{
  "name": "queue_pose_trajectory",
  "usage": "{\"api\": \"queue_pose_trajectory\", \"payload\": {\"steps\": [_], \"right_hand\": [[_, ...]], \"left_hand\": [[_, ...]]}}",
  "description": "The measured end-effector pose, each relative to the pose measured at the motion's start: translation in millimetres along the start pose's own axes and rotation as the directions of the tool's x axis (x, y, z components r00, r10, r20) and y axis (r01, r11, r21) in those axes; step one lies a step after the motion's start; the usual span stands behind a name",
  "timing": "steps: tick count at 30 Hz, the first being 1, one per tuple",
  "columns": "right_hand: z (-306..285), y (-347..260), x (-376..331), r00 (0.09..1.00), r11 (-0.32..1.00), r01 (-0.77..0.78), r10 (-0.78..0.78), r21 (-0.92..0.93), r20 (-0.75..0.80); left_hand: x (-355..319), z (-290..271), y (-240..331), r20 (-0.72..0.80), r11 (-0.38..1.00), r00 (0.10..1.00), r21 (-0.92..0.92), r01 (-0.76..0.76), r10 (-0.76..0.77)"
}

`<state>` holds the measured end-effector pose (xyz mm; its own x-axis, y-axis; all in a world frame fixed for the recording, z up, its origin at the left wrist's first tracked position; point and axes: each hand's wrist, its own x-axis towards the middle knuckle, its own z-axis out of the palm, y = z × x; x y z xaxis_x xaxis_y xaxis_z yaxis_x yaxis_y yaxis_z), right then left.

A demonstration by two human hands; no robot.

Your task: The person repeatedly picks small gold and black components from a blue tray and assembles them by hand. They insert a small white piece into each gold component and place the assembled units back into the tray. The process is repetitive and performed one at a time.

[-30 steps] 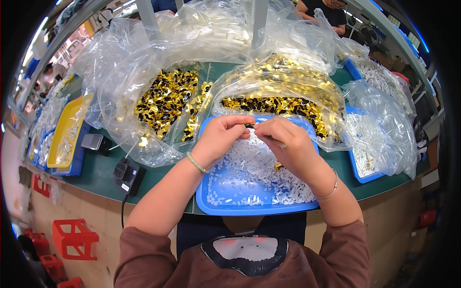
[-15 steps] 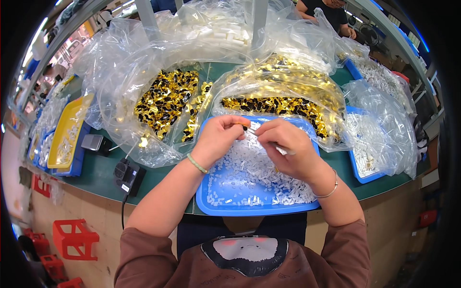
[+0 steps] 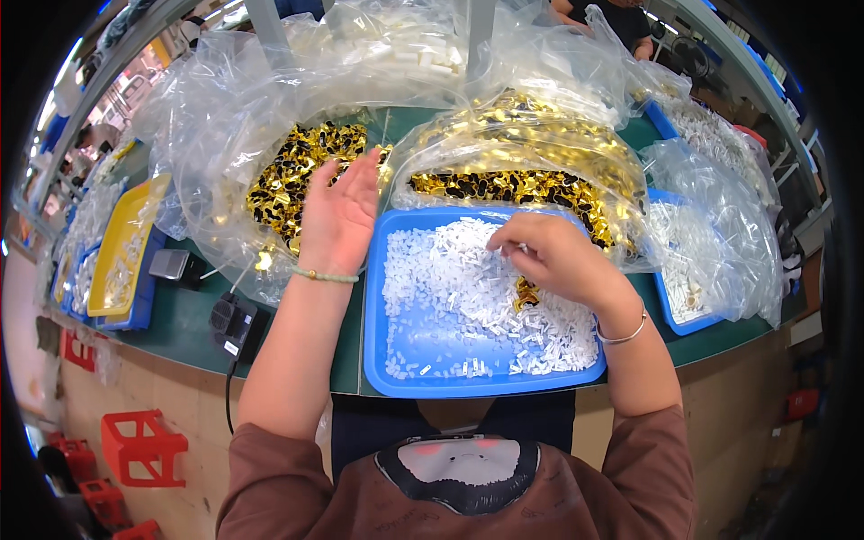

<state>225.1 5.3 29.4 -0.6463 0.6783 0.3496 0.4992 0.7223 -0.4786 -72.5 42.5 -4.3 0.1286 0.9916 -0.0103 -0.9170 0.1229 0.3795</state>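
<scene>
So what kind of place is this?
Probably a factory workshop: there's a blue plastic tray of small white pieces, clear plastic bags of gold and black parts, and a green workbench.

A red stool point(image 3: 139, 445) stands on the tan floor point(image 3: 202, 423).

I inspected the bench point(image 3: 184, 340), a green-topped surface. Directly on it, before me, stands a wide blue tray point(image 3: 441, 388). Behind the tray lies a clear bag point(image 3: 531, 148) of gold and black pieces; left of it, a second such bag point(image 3: 205, 225). My left side bears a black corded device point(image 3: 236, 322) and a small grey box point(image 3: 177, 266); my right, another blue container point(image 3: 691, 326).
</scene>
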Motion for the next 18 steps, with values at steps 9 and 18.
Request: {"api": "queue_pose_trajectory", "payload": {"steps": [9,18], "right_hand": [[-33,2,-4,0.937,0.973,-0.228,0.215,0.019,0.274],[-26,-9,-15,0.912,0.990,-0.112,0.138,-0.090,0.387]], "left_hand": [[-38,37,-52,0.310,0.015,0.925,0.949,-0.315,-0.220],[-38,37,-59,0.278,0.072,0.911,0.961,-0.269,-0.305]]}}
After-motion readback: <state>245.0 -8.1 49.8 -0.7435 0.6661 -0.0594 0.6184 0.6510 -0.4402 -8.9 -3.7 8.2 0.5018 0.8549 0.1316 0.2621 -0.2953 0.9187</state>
